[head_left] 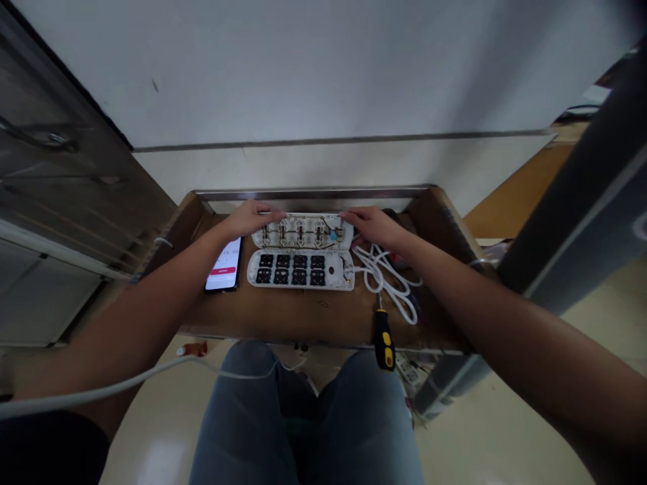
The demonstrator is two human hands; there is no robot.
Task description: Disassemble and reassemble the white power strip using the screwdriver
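An opened white power strip lies in two halves on the brown work surface. The far half (pixel 302 232) shows metal contact strips and a small blue part near its right end. My left hand (pixel 254 219) grips this half along its far left edge, and my right hand (pixel 375 225) has its fingers closed on the right end. Nearer to me, the other half (pixel 336 271) holds rows of black socket inserts. From its right end runs a white cord (pixel 377 269), loosely coiled below my right hand.
Left of the strip lies a phone (pixel 224 266) with a lit screen. A black and yellow screwdriver (pixel 384 340) juts over the front edge. Raised brown sides (pixel 439 219) bound the surface, and a pale panel (pixel 333 74) stands behind. A white cable (pixel 126 382) crosses near my left arm.
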